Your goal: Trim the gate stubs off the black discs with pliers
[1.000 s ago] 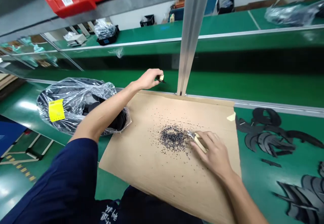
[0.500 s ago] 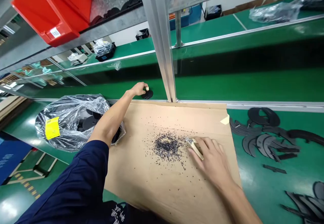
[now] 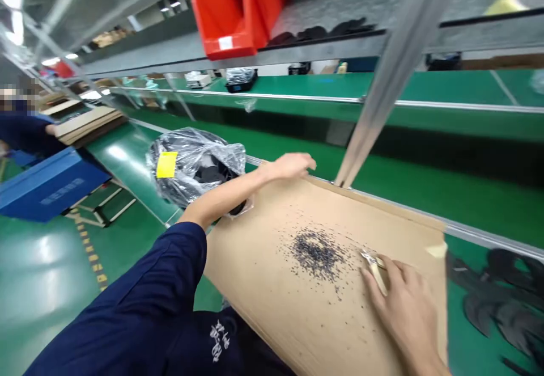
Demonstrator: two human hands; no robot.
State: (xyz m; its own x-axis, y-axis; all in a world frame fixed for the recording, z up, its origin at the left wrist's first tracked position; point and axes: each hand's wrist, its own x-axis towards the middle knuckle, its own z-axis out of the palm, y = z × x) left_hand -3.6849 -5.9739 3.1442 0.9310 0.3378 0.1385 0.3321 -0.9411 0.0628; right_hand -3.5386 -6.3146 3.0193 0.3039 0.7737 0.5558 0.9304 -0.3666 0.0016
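Observation:
My left hand [image 3: 292, 166] reaches out over the far edge of a brown cardboard sheet [image 3: 272, 285], fingers stretched and nothing in them. My right hand [image 3: 406, 308] rests on the sheet's right side and grips a small metal-tipped cutter with pale handles [image 3: 374, 266]. Its tip lies just right of a heap of tiny dark scraps [image 3: 317, 251]. A clear plastic bag of black parts [image 3: 199, 163] with a yellow label [image 3: 166, 164] lies left of my left forearm.
A green conveyor belt [image 3: 425, 194] runs behind the sheet, with a slanted aluminium post [image 3: 382, 98] at its edge. Black curved parts [image 3: 501, 296] lie at the right. Red bins [image 3: 238, 13] sit on the shelf above. A blue box [image 3: 46, 183] and a co-worker's sleeve [image 3: 19, 132] are far left.
My left hand let go of the black disc on the belt and drew back over the sheet's edge, now empty. The view swung left. My right hand stayed put with the cutter.

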